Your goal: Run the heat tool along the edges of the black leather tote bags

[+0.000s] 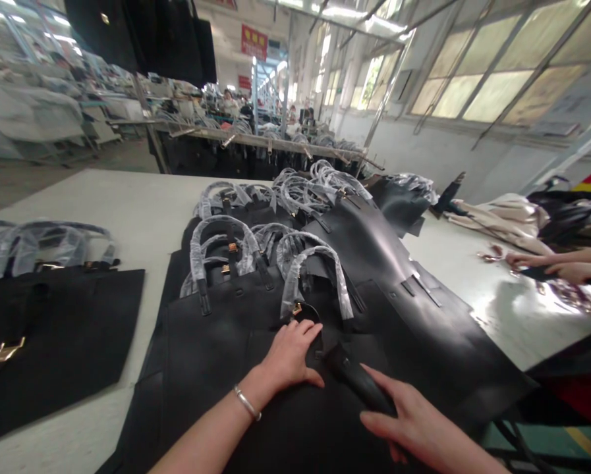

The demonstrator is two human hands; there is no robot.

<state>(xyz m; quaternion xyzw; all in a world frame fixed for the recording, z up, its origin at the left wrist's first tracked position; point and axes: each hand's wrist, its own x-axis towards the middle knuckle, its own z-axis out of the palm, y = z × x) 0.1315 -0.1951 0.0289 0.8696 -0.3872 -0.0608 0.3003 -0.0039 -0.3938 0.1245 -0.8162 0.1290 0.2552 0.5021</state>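
Note:
My left hand (292,352), with a silver bangle at the wrist, lies on a black leather bag panel (206,362), its thumb apart from the fingers. The fingertips touch a short black strap (315,316) beside a small gold clasp (296,308). Close by on the right, my right hand (408,411) is wrapped round a black-handled tool (362,382); its head points at the strap, and its exact kind is unclear. Just beyond my hands stands a plastic-wrapped bag handle (337,263).
More black bag pieces with wrapped handles (226,230) overlap up the white table (92,197). A black bag (68,329) with a gold clasp lies at left. At right, another person's hands (566,266) work over small shiny pieces. A rack (275,141) stands behind.

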